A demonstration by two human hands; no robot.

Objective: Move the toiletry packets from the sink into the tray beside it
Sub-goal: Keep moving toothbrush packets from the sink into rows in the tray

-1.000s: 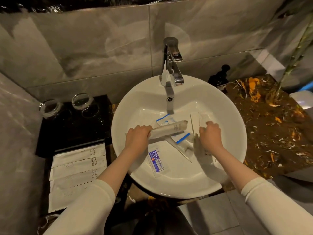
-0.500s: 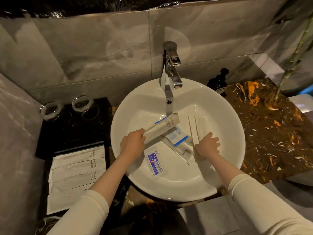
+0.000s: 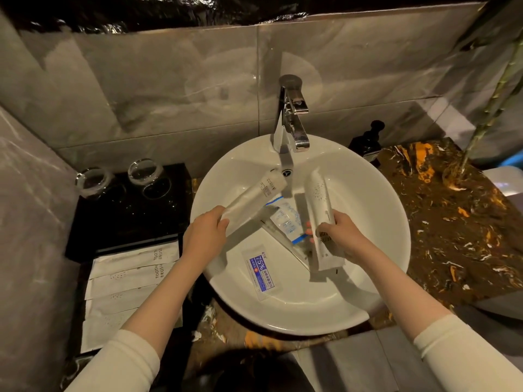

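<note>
A round white sink [image 3: 382, 210] holds loose toiletry packets. My left hand [image 3: 205, 236] grips the lower end of a white tube-shaped packet [image 3: 254, 198], raised and slanting toward the tap. My right hand [image 3: 341, 234] grips a long white packet [image 3: 319, 213], lifted above the basin. On the sink floor lie a blue "75%" wipe sachet [image 3: 261, 271] and a clear packet with a blue stripe [image 3: 285, 219]. The dark tray [image 3: 85, 278] left of the sink carries several white toothbrush packets [image 3: 127, 275].
A chrome tap [image 3: 293, 117] stands at the back of the sink. Two upturned glasses [image 3: 119, 176] sit on a black stand behind the tray. A dark pump bottle [image 3: 368, 142] and a brown marbled counter [image 3: 452, 227] lie to the right. Tiled walls close in left and behind.
My left hand has raised the tube packet higher toward the tap. My right hand has closed on the long white packet and lifted it off the sink floor.
</note>
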